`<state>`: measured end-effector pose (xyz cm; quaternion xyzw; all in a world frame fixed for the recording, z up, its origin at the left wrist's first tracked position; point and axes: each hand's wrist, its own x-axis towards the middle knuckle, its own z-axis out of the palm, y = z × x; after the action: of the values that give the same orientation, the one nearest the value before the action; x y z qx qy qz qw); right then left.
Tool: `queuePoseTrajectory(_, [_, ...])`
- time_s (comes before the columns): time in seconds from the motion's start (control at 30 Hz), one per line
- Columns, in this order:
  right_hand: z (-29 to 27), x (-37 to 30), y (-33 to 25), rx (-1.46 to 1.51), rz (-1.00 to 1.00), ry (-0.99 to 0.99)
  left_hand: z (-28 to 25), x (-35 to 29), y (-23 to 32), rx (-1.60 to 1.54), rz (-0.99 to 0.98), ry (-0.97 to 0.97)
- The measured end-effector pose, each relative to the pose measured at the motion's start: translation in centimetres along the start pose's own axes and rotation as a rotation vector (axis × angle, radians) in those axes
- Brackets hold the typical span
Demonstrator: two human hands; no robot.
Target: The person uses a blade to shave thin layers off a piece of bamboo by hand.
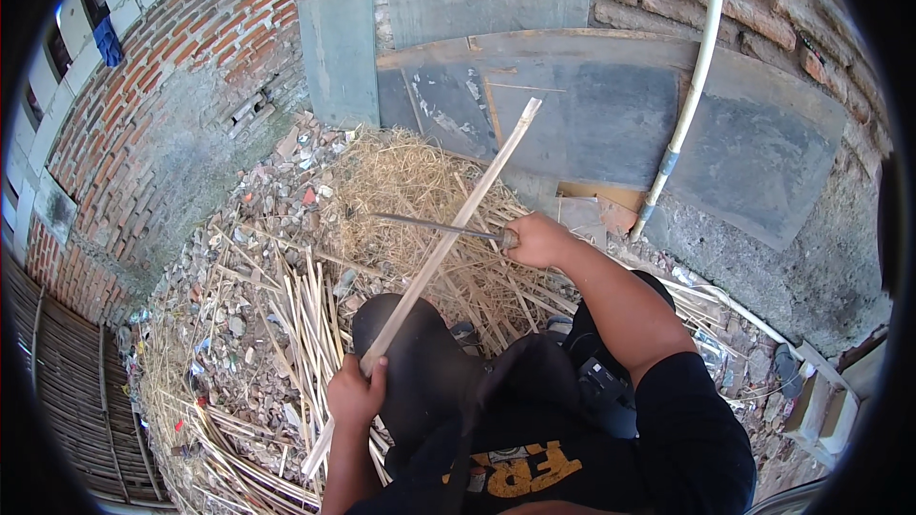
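Note:
My left hand is closed round the lower part of a long, pale bamboo strip. The strip slants up and away to the right, past my knee. In my right hand is the handle of a knife with a long, narrow, dark blade, its tip pointing left. Blade and strip cross at about the strip's middle; whether they touch I cannot tell. Fine dry shavings are heaped on the ground beyond my knees.
Several split strips lie on the rubble to my left. Grey boards lean against the brick wall ahead, beside an upright white pipe. A bamboo-slat panel stands at far left.

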<state>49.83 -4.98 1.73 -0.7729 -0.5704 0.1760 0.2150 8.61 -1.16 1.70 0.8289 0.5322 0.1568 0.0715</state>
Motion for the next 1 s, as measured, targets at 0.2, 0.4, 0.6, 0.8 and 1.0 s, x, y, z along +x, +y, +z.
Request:
queuePoseTrajectory(0.2, [0.0, -0.3, -1.7, -0.147, -0.114, -0.087, -0.3, -0.1, 0.1, 0.02, -0.009, -0.011])
queuePoseTrajectory(0.4, [-1.2, 2.0, 2.8, 0.084, 0.125, 0.085, -0.5, -0.1, 0.4, 0.002, -0.014, -0.001])
queuePoseTrajectory(0.6, [-0.9, 1.7, 4.1, 0.116, 0.136, 0.097, -0.5, 0.1, 0.2, 0.06, 0.002, -0.018])
queuePoseTrajectory(0.8, [-0.3, 0.1, 0.2, 0.014, -0.046, -0.082, -0.4, 0.1, 0.5, 0.035, 0.008, 0.012])
queuePoseTrajectory(1.0, [0.4, -0.2, -2.0, -0.107, -0.139, -0.114, 0.1, -0.1, -0.3, 0.022, 0.032, 0.03])
